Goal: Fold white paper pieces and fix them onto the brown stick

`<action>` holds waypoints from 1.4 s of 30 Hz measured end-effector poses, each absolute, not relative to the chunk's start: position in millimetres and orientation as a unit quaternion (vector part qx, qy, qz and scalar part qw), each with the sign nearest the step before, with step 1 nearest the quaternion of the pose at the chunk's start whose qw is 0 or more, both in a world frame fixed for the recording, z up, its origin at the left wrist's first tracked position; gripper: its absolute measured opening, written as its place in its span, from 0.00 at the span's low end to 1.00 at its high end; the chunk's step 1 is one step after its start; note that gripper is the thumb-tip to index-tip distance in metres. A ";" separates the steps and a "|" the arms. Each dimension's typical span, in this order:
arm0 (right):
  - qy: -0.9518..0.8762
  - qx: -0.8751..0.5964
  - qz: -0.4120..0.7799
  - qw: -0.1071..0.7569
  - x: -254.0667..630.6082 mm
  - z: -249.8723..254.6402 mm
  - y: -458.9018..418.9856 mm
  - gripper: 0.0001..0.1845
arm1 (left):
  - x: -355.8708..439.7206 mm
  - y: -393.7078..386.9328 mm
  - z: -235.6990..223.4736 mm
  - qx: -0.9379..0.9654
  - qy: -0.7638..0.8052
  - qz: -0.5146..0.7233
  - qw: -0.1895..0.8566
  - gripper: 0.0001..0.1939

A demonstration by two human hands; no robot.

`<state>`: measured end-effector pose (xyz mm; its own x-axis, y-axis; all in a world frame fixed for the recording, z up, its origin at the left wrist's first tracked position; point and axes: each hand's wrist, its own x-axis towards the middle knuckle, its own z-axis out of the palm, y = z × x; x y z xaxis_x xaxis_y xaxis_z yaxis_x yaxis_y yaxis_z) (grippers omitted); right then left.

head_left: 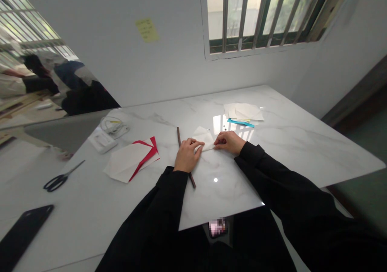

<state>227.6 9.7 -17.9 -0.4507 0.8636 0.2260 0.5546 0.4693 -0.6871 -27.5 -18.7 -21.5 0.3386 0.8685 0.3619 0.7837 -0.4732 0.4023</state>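
Together, left hand (186, 155) and right hand (232, 143) touch white paper (202, 134)

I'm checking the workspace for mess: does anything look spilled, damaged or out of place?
Nothing looks spilled or damaged. Slightly odd: the dark stick lies aslant, partly hidden by the left hand, beside the white paper.

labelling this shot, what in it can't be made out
Middle of the stick, head view: hidden by the left hand.
Part of the paper it touches, head view: covered by the same hand.
Writing on the note, head view: too small, blurred.
Left end of the black slab, head view: cut off by frame edge.
Pink item, head view: pixelated.
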 end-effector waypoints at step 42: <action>-0.825 -0.443 0.200 0.288 213.1 -17.9 2.3 0.08 | -28.3 -17.0 -21.6 0.810 0.513 0.271 0.081 0.13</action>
<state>213.1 2.3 -17.9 -0.4418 0.8465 0.2969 0.6160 0.5269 -0.5856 -28.3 -17.0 -21.6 0.3268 0.8751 0.3568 0.7876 -0.4609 0.4089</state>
